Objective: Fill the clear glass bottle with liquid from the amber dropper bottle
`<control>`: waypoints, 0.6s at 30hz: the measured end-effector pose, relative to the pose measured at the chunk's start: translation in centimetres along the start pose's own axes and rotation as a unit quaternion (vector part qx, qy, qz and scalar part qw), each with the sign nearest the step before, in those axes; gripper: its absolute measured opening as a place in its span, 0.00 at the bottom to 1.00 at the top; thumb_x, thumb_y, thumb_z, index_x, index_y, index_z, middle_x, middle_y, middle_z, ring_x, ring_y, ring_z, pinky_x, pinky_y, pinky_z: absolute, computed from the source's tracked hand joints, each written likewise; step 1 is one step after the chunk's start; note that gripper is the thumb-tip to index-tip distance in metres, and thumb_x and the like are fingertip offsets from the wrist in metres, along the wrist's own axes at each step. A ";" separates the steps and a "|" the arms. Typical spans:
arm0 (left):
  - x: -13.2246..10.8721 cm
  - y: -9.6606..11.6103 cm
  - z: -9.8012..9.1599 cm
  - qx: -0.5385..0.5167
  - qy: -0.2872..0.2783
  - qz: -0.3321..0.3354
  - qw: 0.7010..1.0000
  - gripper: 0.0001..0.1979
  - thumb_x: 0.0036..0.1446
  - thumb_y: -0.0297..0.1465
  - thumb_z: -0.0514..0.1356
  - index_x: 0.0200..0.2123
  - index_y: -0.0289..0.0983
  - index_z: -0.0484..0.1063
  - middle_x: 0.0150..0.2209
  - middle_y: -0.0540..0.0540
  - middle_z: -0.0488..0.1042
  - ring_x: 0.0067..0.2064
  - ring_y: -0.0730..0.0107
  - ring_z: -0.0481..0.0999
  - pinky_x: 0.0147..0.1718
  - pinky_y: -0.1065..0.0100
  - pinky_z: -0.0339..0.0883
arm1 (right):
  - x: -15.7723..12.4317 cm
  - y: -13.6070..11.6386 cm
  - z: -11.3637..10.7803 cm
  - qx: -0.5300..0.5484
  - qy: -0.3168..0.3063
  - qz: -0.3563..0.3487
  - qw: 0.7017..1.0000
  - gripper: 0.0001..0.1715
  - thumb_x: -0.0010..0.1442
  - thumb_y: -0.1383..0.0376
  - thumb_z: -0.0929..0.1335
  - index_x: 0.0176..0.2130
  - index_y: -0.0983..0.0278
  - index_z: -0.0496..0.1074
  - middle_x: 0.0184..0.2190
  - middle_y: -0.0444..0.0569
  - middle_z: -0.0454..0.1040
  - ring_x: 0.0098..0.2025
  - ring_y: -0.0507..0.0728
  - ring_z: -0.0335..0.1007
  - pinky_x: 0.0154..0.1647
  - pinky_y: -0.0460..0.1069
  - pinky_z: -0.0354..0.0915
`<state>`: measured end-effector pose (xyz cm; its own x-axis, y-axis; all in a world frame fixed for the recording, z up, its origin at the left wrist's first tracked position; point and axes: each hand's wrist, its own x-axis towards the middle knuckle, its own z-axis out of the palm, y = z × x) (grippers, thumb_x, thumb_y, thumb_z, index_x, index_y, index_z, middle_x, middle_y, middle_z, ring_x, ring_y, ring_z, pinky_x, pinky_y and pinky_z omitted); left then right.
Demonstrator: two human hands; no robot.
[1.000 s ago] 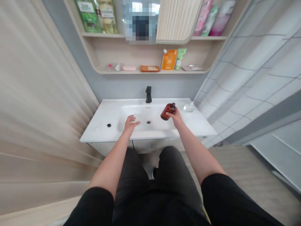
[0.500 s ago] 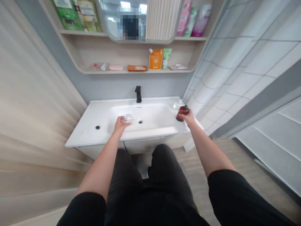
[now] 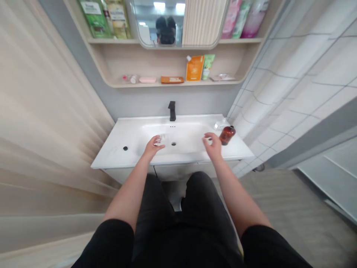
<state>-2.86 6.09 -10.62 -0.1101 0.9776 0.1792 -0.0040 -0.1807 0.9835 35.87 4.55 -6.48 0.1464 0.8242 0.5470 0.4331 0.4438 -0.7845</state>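
My left hand (image 3: 152,148) is closed around a small clear cup (image 3: 163,139) above the left part of the white sink basin (image 3: 189,143). Over the basin's right side, my right hand (image 3: 213,146) holds nothing, its fingers curved and apart. Just right of that hand, an amber-brown bottle (image 3: 227,135) rests on the counter, its top leaning to the right in this view. Behind the bottle lies another clear, see-through item (image 3: 221,124) whose kind I cannot make out.
A black faucet (image 3: 172,111) rises at the basin's back edge. Above hangs a shelf unit (image 3: 145,59) with a mirror, several bottles, an orange pouch (image 3: 195,68) and a green tube (image 3: 207,67). Curtains flank the left; a white tiled-pattern curtain (image 3: 279,89) is on the right.
My right hand has let go of the brown bottle and moved left, over the basin. The bottle now stands on the counter at the right. My left hand still holds the clear cup.
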 end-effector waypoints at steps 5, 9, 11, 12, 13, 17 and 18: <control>-0.5 0.4 0.4 0.053 -0.023 0.006 0.998 0.41 0.35 0.35 0.84 0.57 0.41 0.83 0.51 0.40 0.84 0.49 0.55 0.80 0.50 0.57 0.73 | -1.9 -2.7 13.2 0.176 -0.257 0.085 0.947 0.58 0.46 0.46 0.86 0.70 0.51 0.71 0.71 0.59 0.72 0.64 0.72 0.74 0.57 0.65 0.78; -0.7 0.5 1.3 0.094 -0.043 0.001 0.995 0.42 0.37 0.31 0.83 0.60 0.42 0.83 0.57 0.38 0.82 0.49 0.55 0.79 0.51 0.54 0.74 | -1.8 -2.3 17.8 0.217 -0.273 0.127 0.929 0.53 0.41 0.48 0.86 0.61 0.56 0.75 0.57 0.55 0.81 0.56 0.68 0.78 0.60 0.63 0.76; -0.8 0.8 1.5 0.108 -0.054 0.008 0.993 0.42 0.39 0.27 0.80 0.62 0.42 0.82 0.61 0.37 0.80 0.53 0.51 0.79 0.55 0.51 0.75 | -1.7 -1.7 18.2 0.213 -0.256 0.136 0.933 0.49 0.38 0.49 0.86 0.56 0.57 0.75 0.51 0.52 0.81 0.53 0.66 0.78 0.59 0.62 0.75; -0.8 1.0 1.3 0.115 -0.057 0.020 0.992 0.42 0.39 0.24 0.77 0.63 0.43 0.81 0.62 0.37 0.80 0.57 0.49 0.79 0.58 0.48 0.74 | -1.7 -1.4 18.1 0.209 -0.245 0.139 0.937 0.48 0.37 0.49 0.86 0.54 0.57 0.75 0.49 0.51 0.81 0.53 0.66 0.78 0.58 0.61 0.75; -0.9 1.4 0.7 0.123 -0.056 0.037 0.990 0.42 0.40 0.22 0.73 0.63 0.43 0.81 0.63 0.37 0.79 0.60 0.47 0.78 0.62 0.46 0.73 | -1.7 -1.2 18.0 0.201 -0.236 0.139 0.940 0.47 0.37 0.48 0.86 0.53 0.57 0.75 0.49 0.50 0.81 0.52 0.65 0.77 0.58 0.61 0.74; -1.5 3.8 -6.2 0.222 0.041 0.111 0.968 0.28 0.47 0.21 0.64 0.53 0.43 0.83 0.58 0.41 0.83 0.63 0.48 0.79 0.67 0.46 0.70 | -1.8 -0.7 17.5 0.176 -0.236 0.135 0.946 0.42 0.39 0.47 0.85 0.48 0.56 0.74 0.45 0.46 0.79 0.50 0.64 0.76 0.60 0.61 0.72; -1.7 4.4 -8.9 0.270 0.111 0.114 0.949 0.24 0.51 0.22 0.63 0.51 0.42 0.83 0.56 0.43 0.84 0.61 0.50 0.80 0.66 0.48 0.71 | -1.8 -0.7 17.5 0.173 -0.244 0.135 0.944 0.41 0.38 0.48 0.86 0.48 0.56 0.74 0.44 0.46 0.79 0.50 0.64 0.76 0.59 0.61 0.72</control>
<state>-11.51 2.65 -6.79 -0.2544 0.8616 0.4392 0.5493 -0.2451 0.7989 19.72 8.91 -12.05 -0.2548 0.9503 0.1790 0.1095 0.2123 -0.9711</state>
